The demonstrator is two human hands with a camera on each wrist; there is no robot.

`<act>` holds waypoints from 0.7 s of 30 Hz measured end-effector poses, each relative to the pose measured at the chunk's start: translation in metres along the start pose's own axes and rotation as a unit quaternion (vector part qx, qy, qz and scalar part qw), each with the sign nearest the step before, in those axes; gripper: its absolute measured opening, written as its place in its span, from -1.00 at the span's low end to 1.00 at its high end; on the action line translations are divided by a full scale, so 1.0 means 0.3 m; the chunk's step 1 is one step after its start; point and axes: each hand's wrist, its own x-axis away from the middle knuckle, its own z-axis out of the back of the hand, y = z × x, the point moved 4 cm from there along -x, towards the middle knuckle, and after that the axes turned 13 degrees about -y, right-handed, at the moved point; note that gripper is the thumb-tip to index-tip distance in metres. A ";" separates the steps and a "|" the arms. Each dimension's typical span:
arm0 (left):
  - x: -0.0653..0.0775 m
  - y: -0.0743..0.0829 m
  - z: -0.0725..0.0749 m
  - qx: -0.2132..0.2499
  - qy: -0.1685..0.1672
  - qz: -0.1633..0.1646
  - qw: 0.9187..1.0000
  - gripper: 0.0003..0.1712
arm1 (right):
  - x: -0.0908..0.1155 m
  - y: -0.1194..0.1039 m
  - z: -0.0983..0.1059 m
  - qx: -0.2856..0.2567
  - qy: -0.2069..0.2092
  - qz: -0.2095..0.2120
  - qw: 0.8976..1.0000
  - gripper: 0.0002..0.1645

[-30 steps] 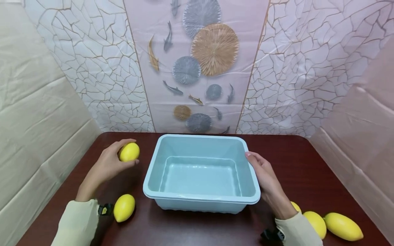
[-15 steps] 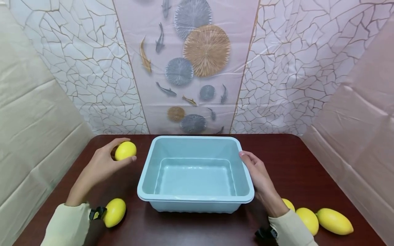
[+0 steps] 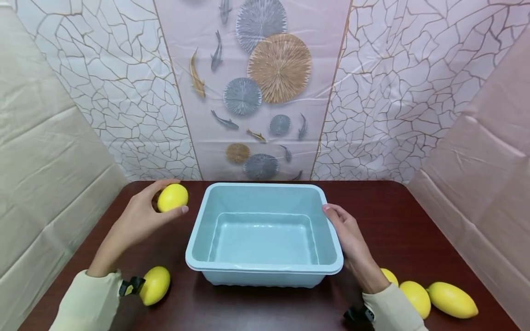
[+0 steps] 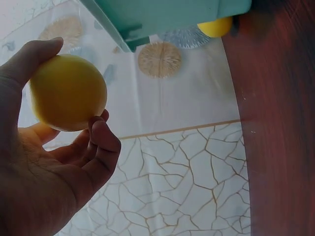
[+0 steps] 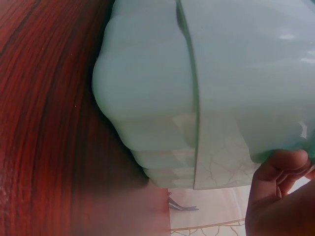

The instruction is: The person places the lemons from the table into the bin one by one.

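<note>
A yellow lemon [image 3: 172,197] is held between the thumb and fingers of my left hand [image 3: 138,216], left of the basin and above the table. The left wrist view shows the same lemon [image 4: 69,92] pinched there, thumb on one side, fingertips on the other. A light blue rectangular plastic basin [image 3: 265,267] stands upright in the middle, with nothing inside. My right hand [image 3: 349,239] grips its right rim, thumb over the edge; in the right wrist view the thumb [image 5: 283,164] lies against the basin wall [image 5: 147,98].
Another lemon [image 3: 155,286] lies on the dark red-brown table [image 3: 232,308], beside my left wrist. Three more yellow fruits, including a long pointed one [image 3: 452,299], lie by my right forearm, one partly hidden. A patterned cloth backdrop [image 3: 265,92] rises behind the table.
The head view has shifted slightly. In the last half second, my left hand has brought the lemon a little up and toward the basin. My right hand stays on the rim.
</note>
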 end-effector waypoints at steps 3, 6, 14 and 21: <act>-0.003 0.017 -0.001 -0.001 -0.007 -0.002 1.000 -0.18 | -0.001 -0.002 0.005 0.003 0.001 0.002 1.000 -0.25; -0.008 0.026 -0.003 -0.004 -0.008 -0.014 1.000 -0.19 | -0.003 -0.004 0.004 0.005 0.000 0.007 1.000 -0.24; -0.010 0.060 -0.006 -0.001 -0.011 -0.045 0.999 -0.19 | -0.001 0.000 -0.002 0.004 -0.002 0.007 1.000 -0.22; -0.004 0.099 -0.009 0.011 -0.034 -0.050 0.998 -0.20 | 0.003 0.003 -0.001 0.008 0.000 0.006 1.000 -0.21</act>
